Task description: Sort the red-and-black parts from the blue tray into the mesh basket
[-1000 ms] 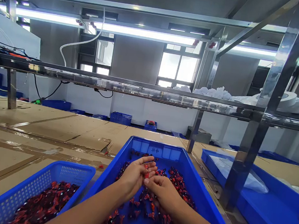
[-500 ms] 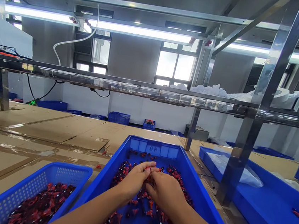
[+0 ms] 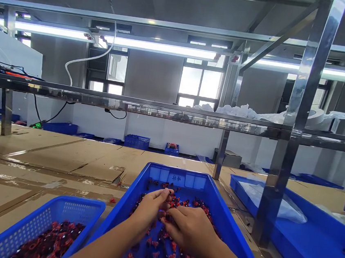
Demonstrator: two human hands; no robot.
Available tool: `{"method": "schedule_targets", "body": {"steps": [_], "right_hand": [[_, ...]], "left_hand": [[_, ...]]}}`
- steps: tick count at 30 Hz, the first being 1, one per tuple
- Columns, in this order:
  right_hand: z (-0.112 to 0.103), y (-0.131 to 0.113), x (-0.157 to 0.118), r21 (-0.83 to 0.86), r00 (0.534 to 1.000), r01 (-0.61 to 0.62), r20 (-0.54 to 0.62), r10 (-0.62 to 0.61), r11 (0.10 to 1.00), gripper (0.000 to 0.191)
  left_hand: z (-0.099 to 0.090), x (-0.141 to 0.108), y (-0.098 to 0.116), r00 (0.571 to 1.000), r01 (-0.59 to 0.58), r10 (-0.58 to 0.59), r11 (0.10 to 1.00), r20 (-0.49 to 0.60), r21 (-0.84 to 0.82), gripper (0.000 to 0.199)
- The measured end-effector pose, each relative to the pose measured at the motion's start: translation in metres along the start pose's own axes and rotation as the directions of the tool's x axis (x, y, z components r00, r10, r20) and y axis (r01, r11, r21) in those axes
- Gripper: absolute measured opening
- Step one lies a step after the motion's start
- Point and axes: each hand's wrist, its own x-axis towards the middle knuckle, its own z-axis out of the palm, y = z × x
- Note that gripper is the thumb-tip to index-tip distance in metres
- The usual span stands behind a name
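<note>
My left hand (image 3: 149, 204) and my right hand (image 3: 191, 225) meet over a deep blue tray (image 3: 232, 229). Fingers of both hands are closed close together, pinching small red and dark pieces whose exact form is partly hidden by the fingertips. Under the hands, many loose small red-and-black parts (image 3: 174, 246), shiny and plastic-looking, lie scattered on the tray floor. To the left stands a blue perforated basket (image 3: 86, 206), holding a heap of similar red-and-dark parts (image 3: 51, 239).
A steel rack post (image 3: 277, 189) rises right of the tray. Beyond it, another blue tray (image 3: 305, 237) contains a clear plastic bag (image 3: 278, 203). Cardboard (image 3: 74, 155) covers the tabletop. A steel shelf beam (image 3: 150, 108) crosses ahead. One red piece (image 3: 112, 200) lies on the cardboard.
My view has tilted up slightly. My hands have parted a little at the fingertips, the right lower than the left, both still over the tray.
</note>
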Motion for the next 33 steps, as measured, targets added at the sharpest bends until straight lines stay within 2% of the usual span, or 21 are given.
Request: {"method": "schedule_targets", "body": {"steps": [3, 6, 9, 12, 14, 15, 16, 17, 19, 21, 22, 24, 26, 29, 30, 33], "right_hand": [[-0.008, -0.002, -0.002, 0.048, 0.998, 0.049, -0.042, -0.047, 0.998, 0.024], [-0.016, 0.0, -0.004, 0.065, 0.997, 0.065, -0.056, -0.061, 0.996, 0.025], [-0.022, 0.004, -0.004, 0.085, 0.996, 0.071, -0.064, -0.066, 0.994, 0.025], [-0.025, 0.005, -0.002, 0.181, 0.997, -0.002, -0.072, 0.015, 0.983, 0.026], [-0.025, 0.003, 0.0, 0.322, 0.984, -0.133, -0.069, 0.163, 0.937, 0.033], [-0.025, 0.003, 0.001, 0.421, 0.963, -0.219, -0.051, 0.264, 0.88, 0.037], [-0.025, 0.003, 0.002, 0.535, 0.929, -0.306, -0.013, 0.369, 0.788, 0.04], [-0.025, 0.003, 0.003, 0.654, 0.884, -0.381, 0.051, 0.465, 0.654, 0.04], [-0.025, 0.006, 0.004, 0.844, 0.797, -0.452, 0.237, 0.555, 0.289, 0.039], [-0.025, 0.01, 0.005, 0.894, 0.758, -0.439, 0.423, 0.497, -0.091, 0.038], [-0.025, 0.012, 0.005, 0.872, 0.751, -0.423, 0.489, 0.443, -0.245, 0.036], [-0.022, 0.016, 0.004, 0.784, 0.733, -0.418, 0.59, 0.339, -0.46, 0.028], [-0.016, 0.018, 0.004, 0.673, 0.677, -0.473, 0.69, 0.254, -0.568, 0.027], [-0.007, 0.017, 0.004, 0.528, 0.585, -0.578, 0.8, 0.136, -0.622, 0.037], [-0.005, 0.017, 0.004, 0.501, 0.575, -0.593, 0.812, 0.104, -0.63, 0.042], [-0.004, 0.014, 0.004, 0.469, 0.584, -0.608, 0.811, 0.039, -0.641, 0.054]], "left_hand": [[0.001, -0.005, 0.011, 1.0, -0.003, 0.005, 0.993, 0.016, -0.121, 0.047], [0.004, -0.009, 0.016, 1.0, -0.01, 0.015, 0.985, 0.023, -0.173, 0.038], [0.005, -0.011, 0.017, 0.998, 0.047, -0.037, 0.977, 0.049, -0.207, 0.038], [0.006, -0.013, 0.019, 0.984, 0.128, -0.092, 0.96, 0.15, -0.249, 0.04], [0.007, -0.016, 0.021, 0.966, 0.161, -0.096, 0.949, 0.239, -0.27, 0.041], [0.007, -0.017, 0.022, 0.959, 0.165, -0.087, 0.946, 0.271, -0.28, 0.042], [0.008, -0.019, 0.023, 0.953, 0.157, -0.068, 0.944, 0.294, -0.29, 0.042], [0.008, -0.02, 0.023, 0.949, 0.143, -0.045, 0.944, 0.312, -0.298, 0.043], [0.009, -0.022, 0.024, 0.94, 0.1, 0.011, 0.947, 0.342, -0.304, 0.043], [0.008, -0.024, 0.024, 0.923, 0.051, 0.065, 0.957, 0.38, -0.287, 0.043], [0.007, -0.024, 0.024, 0.916, 0.025, 0.086, 0.963, 0.392, -0.269, 0.043], [0.006, -0.023, 0.023, 0.921, -0.051, 0.129, 0.975, 0.368, -0.215, 0.043], [0.007, -0.022, 0.022, 0.93, -0.156, 0.183, 0.982, 0.319, -0.109, 0.041], [0.009, -0.022, 0.021, 0.921, -0.303, 0.249, 0.941, 0.3, 0.152, 0.032], [0.011, -0.023, 0.02, 0.918, -0.339, 0.263, 0.909, 0.298, 0.242, 0.029], [0.016, -0.026, 0.017, 0.905, -0.42, 0.325, 0.786, 0.274, 0.454, 0.021]]}}
